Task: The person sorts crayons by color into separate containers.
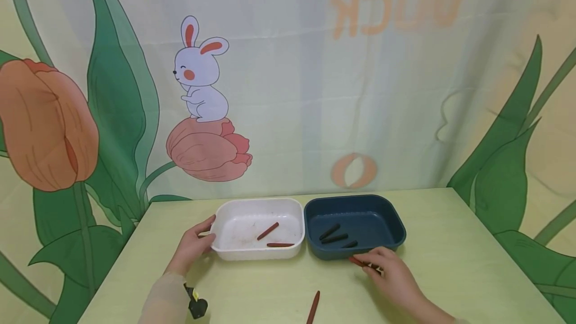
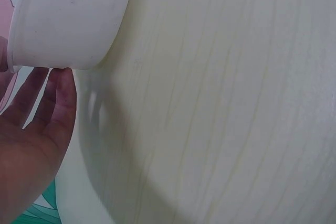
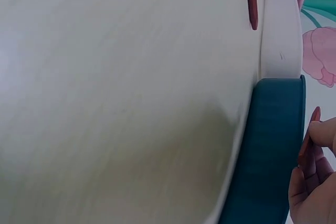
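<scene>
My left hand (image 1: 192, 246) rests its fingertips against the left end of a white plastic tray (image 1: 234, 254), fairly straight in the left wrist view. Two reddish-brown crayons (image 1: 268, 231) lie inside that tray. With thumb and fingers my right hand (image 1: 390, 275) pinches a reddish-brown crayon (image 3: 310, 137) near the front rim of a dark blue tray (image 1: 328, 252); part of the crayon is hidden by the fingers. Several dark crayons (image 1: 335, 238) lie in the blue tray. Another reddish-brown crayon (image 1: 313, 306) is on the table, between the hands and nearer the front.
Both trays stand side by side at the back of the pale green table (image 1: 252, 289). Behind them hangs a printed curtain (image 1: 288, 114) with tulips and a rabbit. A small black object (image 1: 197, 306) shows beside the left sleeve (image 1: 164, 299).
</scene>
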A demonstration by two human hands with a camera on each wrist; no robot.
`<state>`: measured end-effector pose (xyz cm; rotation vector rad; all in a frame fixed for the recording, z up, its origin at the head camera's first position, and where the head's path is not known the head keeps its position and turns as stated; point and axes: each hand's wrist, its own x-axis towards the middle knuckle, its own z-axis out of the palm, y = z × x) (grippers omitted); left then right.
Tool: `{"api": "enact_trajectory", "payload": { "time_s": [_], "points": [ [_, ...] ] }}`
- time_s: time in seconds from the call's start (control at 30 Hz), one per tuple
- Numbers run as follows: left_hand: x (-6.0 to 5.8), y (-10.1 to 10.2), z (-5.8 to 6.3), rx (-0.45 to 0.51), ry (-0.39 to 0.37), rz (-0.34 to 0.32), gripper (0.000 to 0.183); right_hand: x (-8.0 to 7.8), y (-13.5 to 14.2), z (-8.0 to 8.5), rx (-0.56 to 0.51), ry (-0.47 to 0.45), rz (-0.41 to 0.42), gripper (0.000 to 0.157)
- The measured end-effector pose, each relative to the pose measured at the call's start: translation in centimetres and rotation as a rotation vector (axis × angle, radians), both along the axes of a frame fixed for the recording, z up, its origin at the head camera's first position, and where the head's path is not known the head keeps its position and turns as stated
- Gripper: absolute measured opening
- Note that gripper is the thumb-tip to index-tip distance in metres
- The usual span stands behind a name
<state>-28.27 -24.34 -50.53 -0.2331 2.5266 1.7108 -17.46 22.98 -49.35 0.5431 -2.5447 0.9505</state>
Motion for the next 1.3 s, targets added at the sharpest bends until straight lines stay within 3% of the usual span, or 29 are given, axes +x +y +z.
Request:
{"api": "enact_trajectory", "payload": {
  "time_s": [0.3,1.03,1.3],
  "points": [
    [0.0,0.0,-0.1,0.001,-0.003,-0.002,0.058,-0.9,-1.4,0.2,-0.008,0.168,0.016,0.042],
    [0.1,0.0,0.0,0.009,0.004,-0.001,0.058,-2.4,-5.2,0.2,-0.065,0.174,0.028,0.038],
    [0.2,0.0,0.2,0.014,-0.002,-0.004,0.058,-2.8,-6.8,0.5,-0.066,0.121,0.050,0.037]
  ]
}}
